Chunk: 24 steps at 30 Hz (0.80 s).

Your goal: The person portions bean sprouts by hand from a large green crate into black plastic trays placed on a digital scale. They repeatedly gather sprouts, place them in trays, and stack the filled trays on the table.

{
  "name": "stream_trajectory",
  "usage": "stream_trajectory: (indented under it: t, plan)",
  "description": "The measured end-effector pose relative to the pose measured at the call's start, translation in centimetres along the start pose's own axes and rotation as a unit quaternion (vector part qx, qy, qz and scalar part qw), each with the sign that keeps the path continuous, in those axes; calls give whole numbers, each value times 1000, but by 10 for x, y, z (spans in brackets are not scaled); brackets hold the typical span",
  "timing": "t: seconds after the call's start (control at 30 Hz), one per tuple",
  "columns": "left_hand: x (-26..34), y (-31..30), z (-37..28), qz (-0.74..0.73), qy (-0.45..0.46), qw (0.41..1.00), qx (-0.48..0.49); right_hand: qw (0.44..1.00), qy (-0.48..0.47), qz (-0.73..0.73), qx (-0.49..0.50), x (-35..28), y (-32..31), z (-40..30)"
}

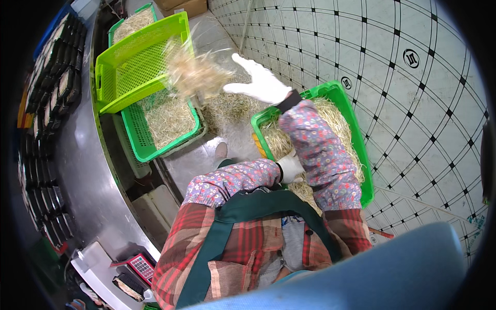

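Note:
My right hand [261,81], in a white glove, is stretched forward with thumb and fingers apart. A blurred clump of pale stringy sprouts [197,73] hangs in the air just beyond its fingertips, in front of a lime-green plastic basket [135,64]. My left hand [290,168], also gloved, is low over the near side of a green plastic crate [358,147] filled with sprouts [335,120]. The right sleeve partly covers this hand, and its fingers are not clear. The lime-green basket sits tilted above another green crate [139,149] holding sprouts.
More sprouts [232,110] lie loose on the floor between the crates. Along the left runs a steel counter [85,155] with stacked black trays [42,186] and a weighing scale [139,267]. A further sprout-filled crate [133,25] stands behind. The wall [383,50] is on the right.

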State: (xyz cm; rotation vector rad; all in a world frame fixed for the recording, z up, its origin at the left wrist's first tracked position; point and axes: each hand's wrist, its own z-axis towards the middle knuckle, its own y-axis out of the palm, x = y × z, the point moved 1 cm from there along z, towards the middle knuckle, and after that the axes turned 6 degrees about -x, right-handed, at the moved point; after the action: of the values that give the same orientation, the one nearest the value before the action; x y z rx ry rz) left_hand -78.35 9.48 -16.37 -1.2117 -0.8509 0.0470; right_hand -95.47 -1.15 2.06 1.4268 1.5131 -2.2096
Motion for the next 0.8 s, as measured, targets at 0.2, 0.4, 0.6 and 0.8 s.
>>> stream_trajectory:
  t: [0.2, 0.4, 0.6, 0.8]
  plan:
    - [8, -19, 0, 33, 4, 998, -59, 965, 168, 181, 86, 115, -69, -105]
    - [-10, -59, 39, -53, -112, 977, 173, 920, 268, -284, 47, 214, -44, -221]
    - [0, -37, 12, 48, -160, 985, 35, 936, 226, -269, 22, 174, 1, -268]
    - [-2, -26, 8, 34, -121, 992, 20, 943, 272, -185, -60, 167, -22, -263]
